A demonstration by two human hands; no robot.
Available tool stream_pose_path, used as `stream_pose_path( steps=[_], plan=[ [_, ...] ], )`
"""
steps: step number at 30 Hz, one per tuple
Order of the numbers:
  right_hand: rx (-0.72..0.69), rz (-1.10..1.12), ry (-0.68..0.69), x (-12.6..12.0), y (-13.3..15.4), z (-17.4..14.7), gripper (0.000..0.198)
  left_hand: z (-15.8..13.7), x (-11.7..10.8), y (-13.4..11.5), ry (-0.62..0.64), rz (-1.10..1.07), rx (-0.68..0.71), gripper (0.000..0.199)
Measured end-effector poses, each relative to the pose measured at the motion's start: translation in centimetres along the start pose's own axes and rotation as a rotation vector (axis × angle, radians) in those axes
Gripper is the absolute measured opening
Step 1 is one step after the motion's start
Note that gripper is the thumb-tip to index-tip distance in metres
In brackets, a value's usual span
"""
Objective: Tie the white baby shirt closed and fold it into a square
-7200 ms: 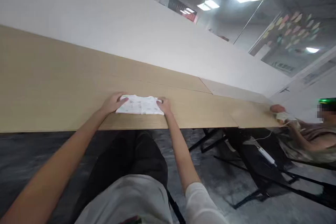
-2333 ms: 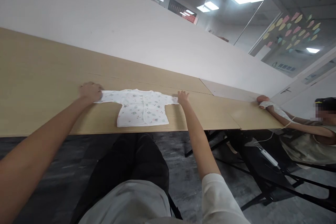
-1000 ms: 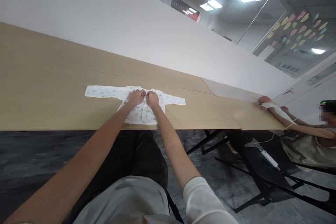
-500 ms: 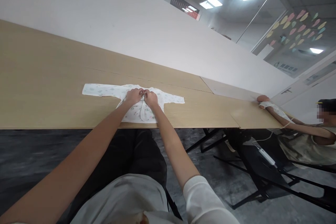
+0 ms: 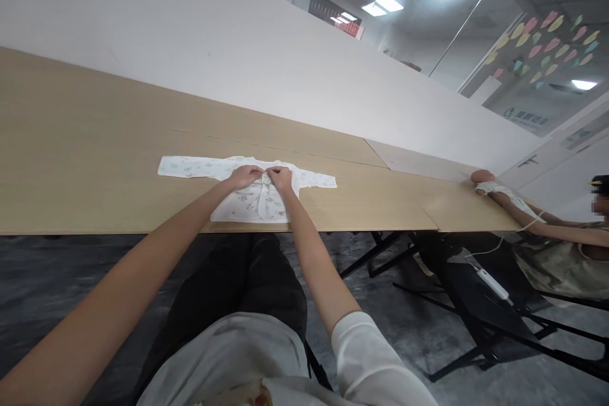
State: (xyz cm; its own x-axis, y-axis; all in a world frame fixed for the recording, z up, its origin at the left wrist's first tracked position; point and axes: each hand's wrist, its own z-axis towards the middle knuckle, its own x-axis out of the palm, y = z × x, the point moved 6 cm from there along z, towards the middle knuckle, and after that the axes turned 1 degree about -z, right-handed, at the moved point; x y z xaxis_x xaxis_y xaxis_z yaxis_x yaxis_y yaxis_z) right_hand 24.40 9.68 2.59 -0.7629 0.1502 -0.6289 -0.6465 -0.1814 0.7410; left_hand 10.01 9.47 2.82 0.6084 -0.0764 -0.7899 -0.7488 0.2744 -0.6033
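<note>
A small white printed baby shirt (image 5: 238, 206) lies flat on the wooden table (image 5: 85, 139), its sleeves spread to both sides and its front placket running down the middle. My left hand (image 5: 246, 176) rests on the upper chest, fingers pinched at the placket's left edge. From the other side my right hand (image 5: 280, 177) pinches the same placket near the neckline. The fingertips of both hands nearly meet there. Whatever small fastener lies between them is too small to make out.
Along the table's far edge runs a white partition (image 5: 285, 98) with glass above. At the right end, another person's arm (image 5: 566, 231) reaches to a doll (image 5: 483, 177) in white clothing. Black folding chairs (image 5: 480, 304) stand below, one bearing a white power strip (image 5: 492, 282).
My fingers have flattened and shifted slightly at the placket, the hands staying near the neckline. The view has moved a little, and the shirt remains in place.
</note>
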Motion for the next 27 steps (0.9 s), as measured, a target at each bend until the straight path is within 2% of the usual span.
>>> stream_pose_path(
  steps=[3, 6, 9, 11, 14, 17, 22, 27],
  plan=[
    [0.053, 0.071, -0.029, -0.2, -0.5, 0.4, 0.023, -0.8, 0.2, -0.2, -0.012, 0.097, -0.057, 0.035],
    [0.084, 0.103, -0.043, -0.7, -0.5, 0.6, 0.028, -1.6, 0.4, -0.8, -0.104, 0.196, -0.089, 0.034],
    [0.155, 0.065, -0.040, -1.1, -0.6, 0.2, 0.034, -2.2, 0.6, -1.4, -0.202, 0.250, -0.089, 0.033],
    [0.166, 0.023, -0.018, -1.3, -0.5, -0.6, 0.036, -2.4, 0.7, -1.5, -0.222, 0.255, -0.078, 0.032],
    [0.114, -0.045, -0.008, -1.2, -0.3, -1.9, 0.034, -2.4, 0.7, -1.4, -0.214, 0.242, -0.060, 0.031],
    [0.024, -0.113, 0.025, -0.7, 0.1, -2.9, 0.023, -2.4, 0.7, -1.1, -0.212, 0.231, -0.055, 0.030],
    [-0.108, -0.225, 0.028, -0.4, 1.1, -3.4, 0.017, -2.3, 0.8, -1.0, -0.225, 0.218, -0.040, 0.032],
    [-0.106, -0.205, 0.018, -0.4, 1.0, -3.3, 0.014, -2.3, 0.8, -1.1, -0.216, 0.218, -0.039, 0.034]
  ],
)
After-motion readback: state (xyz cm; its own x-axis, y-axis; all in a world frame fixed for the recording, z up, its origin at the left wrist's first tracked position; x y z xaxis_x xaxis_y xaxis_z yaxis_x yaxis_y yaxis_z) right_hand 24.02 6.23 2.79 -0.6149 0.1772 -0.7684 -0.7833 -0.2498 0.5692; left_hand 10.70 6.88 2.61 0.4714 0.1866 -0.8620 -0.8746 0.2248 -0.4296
